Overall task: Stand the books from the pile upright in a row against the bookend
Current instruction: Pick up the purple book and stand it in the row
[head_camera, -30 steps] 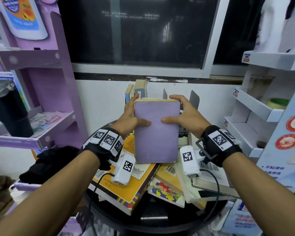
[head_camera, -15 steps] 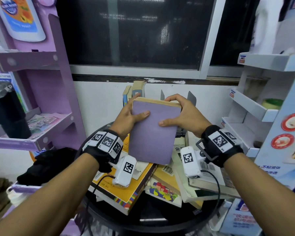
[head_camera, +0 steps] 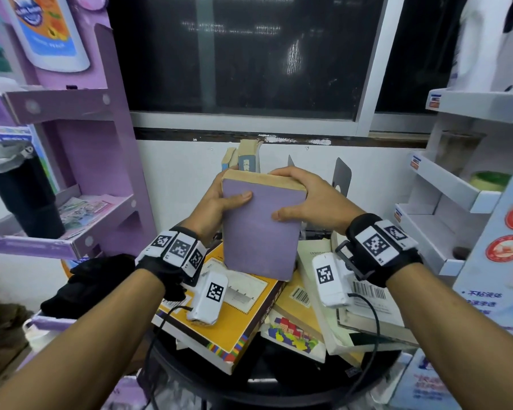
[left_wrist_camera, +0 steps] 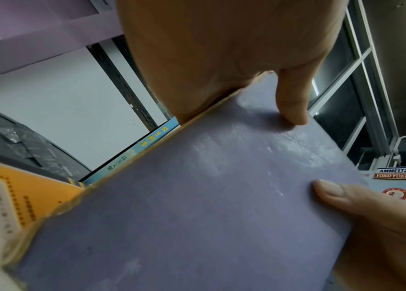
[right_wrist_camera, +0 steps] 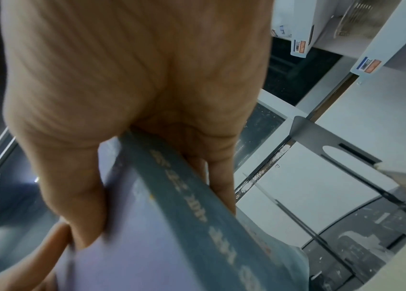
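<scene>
A purple-covered book [head_camera: 258,229] with yellowed pages is held up above the pile, tilted a little to the right. My left hand [head_camera: 219,199] grips its left edge, thumb on the cover [left_wrist_camera: 209,196]. My right hand [head_camera: 305,199] grips its right edge by the spine [right_wrist_camera: 196,206], thumb on the cover. Behind it two books [head_camera: 243,158] stand upright by the wall. A grey metal bookend [head_camera: 341,179] stands to the right, also seen in the right wrist view as the bookend [right_wrist_camera: 333,145]. The pile [head_camera: 240,315] lies on a round black table [head_camera: 279,392].
A purple display shelf [head_camera: 71,173] stands at the left with a black bottle [head_camera: 27,196] on it. White shelves [head_camera: 456,184] stand at the right. A black glove [head_camera: 92,282] lies left of the table. The wall and a dark window are behind.
Both hands have tipped the purple book's top away and to the right, so its top page edge now shows. It stays above the pile.
</scene>
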`<state>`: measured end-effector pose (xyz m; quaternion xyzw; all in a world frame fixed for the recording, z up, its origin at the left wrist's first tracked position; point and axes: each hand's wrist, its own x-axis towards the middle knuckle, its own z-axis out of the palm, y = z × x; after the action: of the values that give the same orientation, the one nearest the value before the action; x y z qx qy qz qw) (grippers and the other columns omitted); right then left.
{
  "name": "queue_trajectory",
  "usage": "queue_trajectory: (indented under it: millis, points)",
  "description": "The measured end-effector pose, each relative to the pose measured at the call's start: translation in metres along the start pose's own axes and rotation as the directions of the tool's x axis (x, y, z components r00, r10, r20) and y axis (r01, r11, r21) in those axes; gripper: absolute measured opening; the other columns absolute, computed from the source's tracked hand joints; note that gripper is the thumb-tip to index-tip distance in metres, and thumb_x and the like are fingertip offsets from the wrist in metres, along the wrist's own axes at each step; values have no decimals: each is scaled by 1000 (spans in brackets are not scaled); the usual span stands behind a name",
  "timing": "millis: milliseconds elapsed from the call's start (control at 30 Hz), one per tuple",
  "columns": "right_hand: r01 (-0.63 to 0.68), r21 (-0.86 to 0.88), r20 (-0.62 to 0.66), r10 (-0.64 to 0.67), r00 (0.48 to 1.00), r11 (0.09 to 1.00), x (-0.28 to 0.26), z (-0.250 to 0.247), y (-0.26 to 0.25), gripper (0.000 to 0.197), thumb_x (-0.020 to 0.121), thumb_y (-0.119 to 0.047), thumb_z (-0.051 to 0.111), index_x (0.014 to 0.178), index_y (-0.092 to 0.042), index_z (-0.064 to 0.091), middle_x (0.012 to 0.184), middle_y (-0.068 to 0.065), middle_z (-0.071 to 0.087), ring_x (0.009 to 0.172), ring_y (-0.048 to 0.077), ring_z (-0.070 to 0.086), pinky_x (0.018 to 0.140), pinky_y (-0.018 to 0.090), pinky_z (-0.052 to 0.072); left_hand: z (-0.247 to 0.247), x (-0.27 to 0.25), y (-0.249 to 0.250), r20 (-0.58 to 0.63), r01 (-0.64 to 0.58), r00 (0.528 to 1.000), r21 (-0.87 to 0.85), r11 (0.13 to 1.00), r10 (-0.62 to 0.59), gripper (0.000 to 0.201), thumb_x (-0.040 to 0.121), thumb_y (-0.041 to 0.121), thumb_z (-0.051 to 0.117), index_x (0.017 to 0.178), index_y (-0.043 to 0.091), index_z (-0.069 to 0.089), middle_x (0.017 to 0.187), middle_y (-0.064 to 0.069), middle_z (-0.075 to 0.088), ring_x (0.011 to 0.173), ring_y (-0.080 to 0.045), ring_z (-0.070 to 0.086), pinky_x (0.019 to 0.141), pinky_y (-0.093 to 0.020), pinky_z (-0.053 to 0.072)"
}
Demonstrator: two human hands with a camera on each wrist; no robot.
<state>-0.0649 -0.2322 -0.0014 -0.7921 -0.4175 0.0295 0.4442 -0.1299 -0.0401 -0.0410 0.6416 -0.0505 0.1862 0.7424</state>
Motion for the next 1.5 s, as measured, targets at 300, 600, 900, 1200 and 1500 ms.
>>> queue_trajectory:
  millis: [300,600,900,1200,1500]
  points:
    - [15,-43,62,-13,998,999,-6,-4,-6,61,73,-21,83,121,-40,50,108,-19,58,94,4,62,72,14,54,-8,-11,0,66,-63,996,168,984,52,51,95,7,49,143,16,31,123,-1,58,96,-2,65,74,-19,54]
    - [41,-94,-65,-48,997,995,-12,2,-9,61,71,-17,84,124,-30,56,102,-19,62,87,-7,60,67,4,46,-9,-7,10,87,-57,996,255,965,36,37,95,9,50,132,16,44,115,0,62,94,-2,66,75,-17,53]
    - [17,-115,-169,-36,985,993,-11,-9,-10,64,71,-21,84,127,-26,55,99,-21,58,92,4,61,78,19,52,1,12,22,84,-70,995,310,948,46,37,94,12,55,130,11,50,117,0,63,94,0,64,73,-13,51]
    - [-57,-162,-291,8,957,985,-3,-32,-3,61,72,-22,82,127,-22,57,92,-20,58,80,-4,56,67,11,44,1,60,27,-63,-98,987,500,860,149,54,87,43,59,135,21,49,122,2,59,118,-15,53,105,-33,39]
    - [-165,-216,-400,67,914,962,25,-26,9,63,71,-31,79,129,-23,55,107,-1,64,100,20,59,90,35,51,-9,96,19,-178,6,971,687,727,160,47,91,37,58,135,21,50,138,-8,50,126,-24,48,98,-35,41]
